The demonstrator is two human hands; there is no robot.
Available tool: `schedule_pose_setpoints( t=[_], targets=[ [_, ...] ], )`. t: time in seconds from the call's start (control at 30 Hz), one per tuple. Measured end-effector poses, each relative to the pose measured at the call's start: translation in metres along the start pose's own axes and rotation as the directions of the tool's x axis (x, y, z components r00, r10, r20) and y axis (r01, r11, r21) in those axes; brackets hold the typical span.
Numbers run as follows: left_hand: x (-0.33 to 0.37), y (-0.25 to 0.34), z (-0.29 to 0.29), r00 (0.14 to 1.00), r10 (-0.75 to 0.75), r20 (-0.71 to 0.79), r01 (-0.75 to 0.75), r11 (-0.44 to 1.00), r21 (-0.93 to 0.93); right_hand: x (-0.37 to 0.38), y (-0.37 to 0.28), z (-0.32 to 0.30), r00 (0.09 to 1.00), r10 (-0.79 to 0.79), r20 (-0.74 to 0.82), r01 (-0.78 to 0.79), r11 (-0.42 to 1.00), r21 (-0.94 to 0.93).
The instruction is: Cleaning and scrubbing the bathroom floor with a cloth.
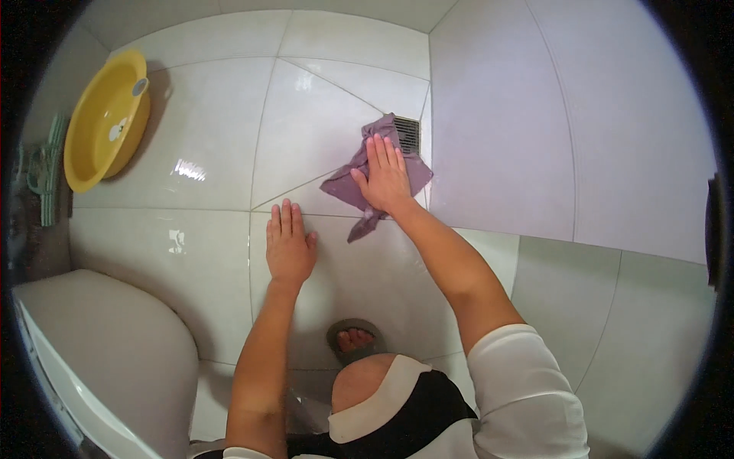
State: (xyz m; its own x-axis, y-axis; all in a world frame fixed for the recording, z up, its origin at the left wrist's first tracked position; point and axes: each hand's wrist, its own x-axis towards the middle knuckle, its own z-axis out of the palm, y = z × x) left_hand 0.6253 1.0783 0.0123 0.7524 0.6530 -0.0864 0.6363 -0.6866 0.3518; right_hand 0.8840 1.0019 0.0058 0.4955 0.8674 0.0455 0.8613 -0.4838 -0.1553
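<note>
Right hand [389, 177]: flat, unclenched, on purple fabric cloth [349, 190]
Left hand [290, 246]: unclenched, apparently touching glossy white tiled floor [210, 130]
Dark slotted drain [409, 135]: bordering cloth

Over on the left I see a yellow basin [95, 141], with a grey tab [140, 86] at its rim and a small white picture [117, 130] on it. Just past it, by the dim edge, are pale green bars [52, 172], too blurred to name. Nearer, at lower left, bulges a smooth, rounded whitish fixture [115, 329]. Large pale tiles face the right-hand wall [497, 115]; something dark [714, 229] shows at the far right.
</note>
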Motion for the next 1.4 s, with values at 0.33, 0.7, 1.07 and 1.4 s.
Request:
schedule_pose_setpoints(
  t=[0.33,0.7,1.07,1.4],
  targets=[
    [-0.01,-0.005,-0.005,0.999,-0.047,-0.021,0.048,0.997,0.065,-0.118,-0.086,0.01,0.999,0.021,0.044,-0.026,0.993,0.113],
    [-0.003,0.006,0.0,0.998,-0.014,0.059,0.014,1.0,-0.006,-0.023,-0.032,0.017,0.994,0.047,-0.096,-0.043,0.998,0.039],
    [-0.006,0.011,0.001,0.999,-0.029,0.016,0.028,0.999,0.033,-0.048,-0.029,0.005,0.988,0.105,-0.114,-0.102,0.994,0.036],
    [0.007,-0.022,-0.025,0.989,-0.013,-0.145,-0.013,0.984,-0.179,-0.008,-0.105,0.027,0.963,-0.265,-0.052,0.27,0.941,0.206]
  ],
)
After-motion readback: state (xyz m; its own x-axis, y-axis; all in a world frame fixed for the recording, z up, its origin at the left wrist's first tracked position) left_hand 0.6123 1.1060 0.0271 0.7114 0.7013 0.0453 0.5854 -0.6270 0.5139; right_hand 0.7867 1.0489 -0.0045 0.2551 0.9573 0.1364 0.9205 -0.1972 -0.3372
